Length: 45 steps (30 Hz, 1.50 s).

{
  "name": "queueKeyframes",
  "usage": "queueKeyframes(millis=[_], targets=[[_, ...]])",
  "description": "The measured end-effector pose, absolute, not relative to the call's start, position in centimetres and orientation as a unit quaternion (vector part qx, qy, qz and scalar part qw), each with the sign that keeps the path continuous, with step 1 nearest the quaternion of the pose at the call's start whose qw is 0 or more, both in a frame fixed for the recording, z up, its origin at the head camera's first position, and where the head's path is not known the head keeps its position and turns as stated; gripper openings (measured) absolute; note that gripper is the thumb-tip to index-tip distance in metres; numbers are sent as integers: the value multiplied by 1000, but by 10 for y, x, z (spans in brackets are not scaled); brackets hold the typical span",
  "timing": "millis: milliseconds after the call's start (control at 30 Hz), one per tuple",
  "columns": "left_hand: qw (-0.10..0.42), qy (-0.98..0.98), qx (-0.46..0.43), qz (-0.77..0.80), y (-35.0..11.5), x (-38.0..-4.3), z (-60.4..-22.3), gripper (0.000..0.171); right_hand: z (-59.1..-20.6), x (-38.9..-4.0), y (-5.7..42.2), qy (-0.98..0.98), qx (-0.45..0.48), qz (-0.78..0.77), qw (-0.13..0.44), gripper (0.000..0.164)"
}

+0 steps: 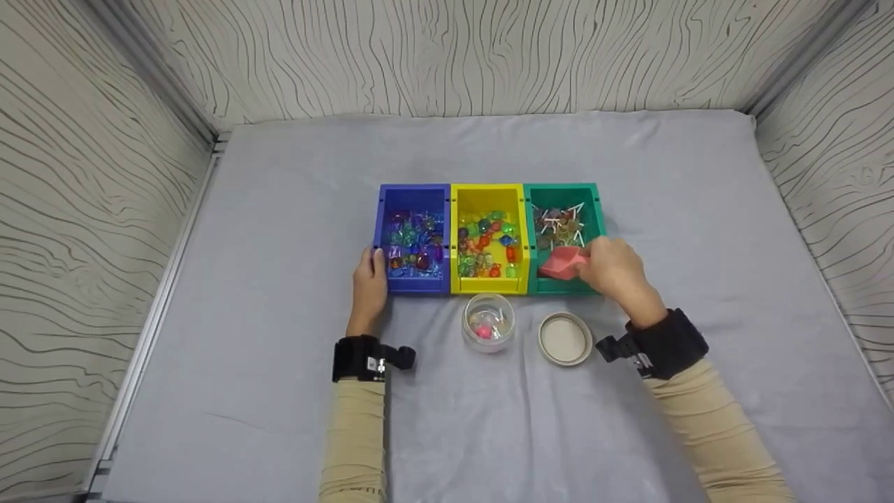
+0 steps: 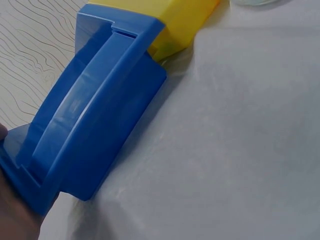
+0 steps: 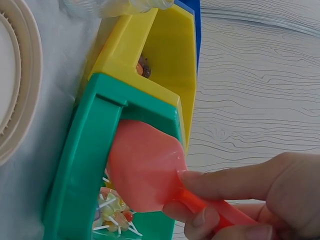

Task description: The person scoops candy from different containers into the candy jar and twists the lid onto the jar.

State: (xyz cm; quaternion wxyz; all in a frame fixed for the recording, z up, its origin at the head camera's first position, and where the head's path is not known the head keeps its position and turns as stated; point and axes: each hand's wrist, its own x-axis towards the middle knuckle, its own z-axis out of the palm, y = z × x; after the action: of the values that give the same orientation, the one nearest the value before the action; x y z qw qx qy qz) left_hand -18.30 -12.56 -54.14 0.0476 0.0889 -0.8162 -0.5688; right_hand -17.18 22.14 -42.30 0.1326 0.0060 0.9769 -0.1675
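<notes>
The right hand (image 1: 614, 270) is sensibly gripping the likely light, stiff pink scoop (image 1: 561, 263) by its handle (image 3: 191, 200), the left hand (image 1: 369, 286) holding the left wall (image 1: 380, 218) of the blue bin (image 1: 418, 286).

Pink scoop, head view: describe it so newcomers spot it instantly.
On the grey cloth stands a row of three bins, the green bin at its right end. Over that bin's near half, gripped by the right hand, is the pink scoop: pink against green, the only tool here.

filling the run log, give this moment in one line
left grip: holds blue bin; right grip: holds pink scoop; scoop: at green bin
</notes>
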Motion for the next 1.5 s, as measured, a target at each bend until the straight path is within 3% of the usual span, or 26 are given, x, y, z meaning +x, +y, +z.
queueKeyframes(millis=[400, 667, 833, 1500], targets=[[46, -815, 84, -571, -126, -184, -543, 44, -423, -184, 211, 978, 18, -137, 158, 20], [49, -817, 86, -568, -126, -183, -543, 44, -434, -181, 206, 980, 24, -150, 127, 27], [45, -815, 86, -571, -126, -182, -543, 44, -441, -178, 203, 980, 47, -163, 102, 21], [41, -818, 91, -567, -126, -184, -542, 45, -462, -177, 200, 976, 73, -198, 46, 24]])
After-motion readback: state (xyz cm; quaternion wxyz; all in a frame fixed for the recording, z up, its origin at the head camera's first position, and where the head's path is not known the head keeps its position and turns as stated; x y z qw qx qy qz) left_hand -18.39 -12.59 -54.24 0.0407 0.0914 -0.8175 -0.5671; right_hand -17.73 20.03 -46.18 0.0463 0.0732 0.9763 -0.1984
